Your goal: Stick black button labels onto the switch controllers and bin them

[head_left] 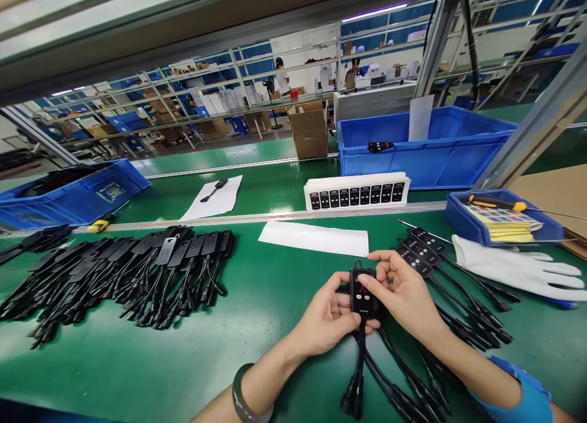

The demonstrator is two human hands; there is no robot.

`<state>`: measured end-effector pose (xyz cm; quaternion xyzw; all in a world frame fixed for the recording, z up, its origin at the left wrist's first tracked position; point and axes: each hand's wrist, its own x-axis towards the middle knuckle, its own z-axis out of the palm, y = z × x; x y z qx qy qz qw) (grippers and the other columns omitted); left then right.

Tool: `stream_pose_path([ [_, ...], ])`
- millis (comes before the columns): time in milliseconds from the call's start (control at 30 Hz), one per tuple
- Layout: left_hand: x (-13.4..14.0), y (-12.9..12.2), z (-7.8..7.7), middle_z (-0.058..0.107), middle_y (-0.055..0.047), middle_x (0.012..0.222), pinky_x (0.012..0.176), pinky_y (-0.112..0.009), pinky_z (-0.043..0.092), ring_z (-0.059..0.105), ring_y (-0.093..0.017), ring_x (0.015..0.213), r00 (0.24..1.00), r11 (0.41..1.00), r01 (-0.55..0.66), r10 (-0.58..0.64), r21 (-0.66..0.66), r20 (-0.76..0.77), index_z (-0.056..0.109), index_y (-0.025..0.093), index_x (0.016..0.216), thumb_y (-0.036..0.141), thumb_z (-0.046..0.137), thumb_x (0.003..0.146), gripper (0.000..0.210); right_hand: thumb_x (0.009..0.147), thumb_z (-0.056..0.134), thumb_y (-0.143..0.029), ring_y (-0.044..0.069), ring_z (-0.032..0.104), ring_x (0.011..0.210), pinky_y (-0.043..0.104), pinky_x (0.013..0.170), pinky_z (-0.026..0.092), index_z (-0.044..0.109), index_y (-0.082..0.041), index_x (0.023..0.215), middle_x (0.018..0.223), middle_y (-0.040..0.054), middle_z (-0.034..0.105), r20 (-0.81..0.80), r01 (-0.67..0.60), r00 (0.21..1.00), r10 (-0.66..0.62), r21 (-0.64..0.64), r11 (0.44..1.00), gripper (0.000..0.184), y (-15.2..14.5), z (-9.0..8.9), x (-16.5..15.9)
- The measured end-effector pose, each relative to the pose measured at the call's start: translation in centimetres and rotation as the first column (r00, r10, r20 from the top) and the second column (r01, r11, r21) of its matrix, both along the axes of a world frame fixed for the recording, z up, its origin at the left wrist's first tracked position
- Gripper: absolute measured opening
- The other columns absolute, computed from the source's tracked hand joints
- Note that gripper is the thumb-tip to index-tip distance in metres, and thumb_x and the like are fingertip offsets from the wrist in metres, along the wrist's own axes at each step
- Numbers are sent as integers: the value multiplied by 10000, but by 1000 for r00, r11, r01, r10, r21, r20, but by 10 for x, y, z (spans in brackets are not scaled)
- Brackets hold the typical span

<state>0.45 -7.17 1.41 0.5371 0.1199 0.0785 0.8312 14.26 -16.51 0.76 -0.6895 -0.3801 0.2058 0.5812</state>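
A black cabled controller (363, 305) with small buttons and a hanging loop on top is held up over the green bench. My left hand (323, 325) grips its lower end and left edge, fingers wrapped behind. My right hand (408, 294) holds its upper right side, the thumb pressed on the face near the top. Its cables hang down toward me over more black cables. Right of my hands lie several similar controllers (419, 252) with printed faces. A white strip sheet (316, 238) lies just beyond my hands. Black-faced labels (354, 197) line a white stack behind it.
At left, many black cabled units (137, 258) are piled up. Blue bins (413, 160) stand behind, another (73, 194) at far left. A small blue tray (504, 227) holds labels and a screwdriver (498, 204). A white glove (509, 267) lies at right. A metal frame crosses overhead.
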Motion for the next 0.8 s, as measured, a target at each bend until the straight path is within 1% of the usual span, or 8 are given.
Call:
stream_pose_path([
  [167, -1, 6, 0, 692, -85, 818, 641, -332, 550, 699, -248, 723, 1000, 998, 1, -1, -63, 14, 408, 173, 1086, 344, 573, 819, 358, 799, 626, -363, 166, 535, 686, 264, 572, 492, 500, -234, 1197, 848, 12, 517, 83, -142, 986, 147, -67, 988, 437, -3, 0, -5],
  [267, -1, 9, -2, 690, -85, 849, 589, -313, 547, 695, -237, 677, 1000, 995, 4, -2, -100, 24, 401, 182, 1134, 320, 516, 832, 351, 740, 692, -343, 204, 564, 791, 320, 682, 519, 421, -253, 1326, 1050, 60, 553, 164, -196, 962, 218, -140, 971, 652, -5, -2, -10],
  [333, -1, 10, -3, 687, -84, 866, 575, -284, 540, 694, -229, 686, 999, 994, -10, 13, -112, 31, 392, 191, 1175, 301, 505, 837, 374, 679, 755, -341, 228, 573, 864, 341, 737, 523, 333, -264, 1398, 1161, 76, 529, 146, -242, 953, 266, -164, 957, 837, -6, -2, -12],
  [433, 0, 11, -3, 684, -91, 873, 568, -262, 536, 696, -232, 716, 999, 992, -39, 41, -119, 17, 371, 199, 1213, 330, 481, 874, 379, 641, 790, -349, 221, 587, 807, 324, 661, 538, 185, -256, 1468, 1110, 72, 556, 37, -335, 938, 344, -161, 929, 1029, -7, -2, -14],
  [467, 0, 11, -3, 683, -91, 873, 567, -264, 539, 696, -230, 713, 999, 993, -47, 49, -112, 13, 366, 201, 1222, 346, 476, 886, 381, 683, 757, -365, 209, 589, 747, 319, 624, 536, 154, -241, 1478, 1021, 58, 583, 7, -356, 932, 361, -152, 922, 1005, -6, -2, -15],
  [533, 1, 11, -2, 682, -81, 860, 567, -271, 548, 695, -220, 684, 999, 995, -49, 50, -87, 12, 350, 209, 1244, 366, 482, 895, 405, 828, 602, -391, 198, 587, 689, 329, 634, 529, 181, -215, 1477, 872, 32, 602, -3, -361, 932, 363, -121, 925, 794, -7, -1, -15],
  [633, 2, 10, -2, 675, -57, 820, 566, -274, 558, 694, -208, 657, 999, 999, -35, 36, -29, 6, 331, 215, 1254, 382, 528, 880, 455, 946, 392, -371, 208, 606, 772, 353, 740, 513, 304, -214, 1438, 855, 39, 619, 45, -330, 941, 334, -82, 940, 524, -8, -3, -14],
  [800, 4, 2, -5, 647, -8, 734, 525, -265, 543, 656, -161, 540, 997, 996, -75, 76, 46, -17, 322, 210, 1229, 423, 583, 840, 514, 943, 401, -352, 197, 622, 741, 313, 645, 539, 327, -216, 1419, 953, 59, 634, 56, -294, 952, 300, -93, 951, 500, -8, -7, -15],
])
